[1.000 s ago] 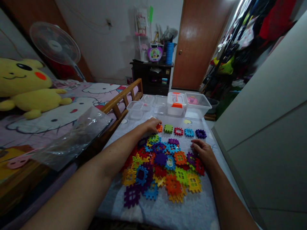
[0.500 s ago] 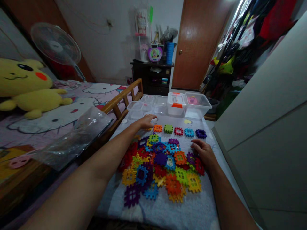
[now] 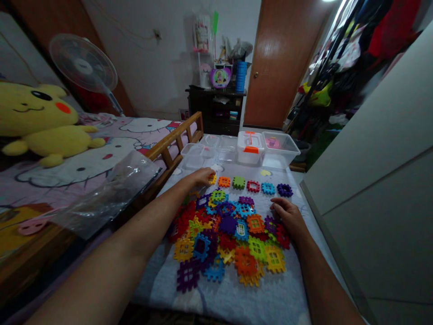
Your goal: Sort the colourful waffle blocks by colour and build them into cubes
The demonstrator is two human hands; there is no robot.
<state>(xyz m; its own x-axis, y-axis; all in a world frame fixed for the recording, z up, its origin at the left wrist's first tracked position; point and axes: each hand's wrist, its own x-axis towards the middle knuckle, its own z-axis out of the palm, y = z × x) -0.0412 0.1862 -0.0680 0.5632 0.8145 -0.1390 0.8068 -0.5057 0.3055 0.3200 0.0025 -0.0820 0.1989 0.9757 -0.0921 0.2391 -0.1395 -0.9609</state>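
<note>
My left hand (image 3: 203,176) is at the left end of a row of toothed plastic building blocks, its fingers closed on a yellow block (image 3: 212,179). To its right the row goes on with an orange block (image 3: 223,182), a green block (image 3: 238,183), a red block (image 3: 253,186), a light blue block (image 3: 268,188) and a dark blue block (image 3: 284,190). Nearer me lies a mixed heap of such blocks (image 3: 227,225). My right hand (image 3: 287,213) rests at the heap's right edge, fingers loosely apart and holding nothing.
Behind the row stand a lidded box with orange clips (image 3: 250,149), an open clear bin (image 3: 280,151) and shallow clear trays (image 3: 192,155). A wooden bed rail (image 3: 176,137) borders the left side; a pale cabinet (image 3: 379,180) flanks the right.
My left hand has come down slightly and its fingers have closed on the yellow block, which now shows beside the fingertips. My right hand has stayed put. The view has shifted a little.
</note>
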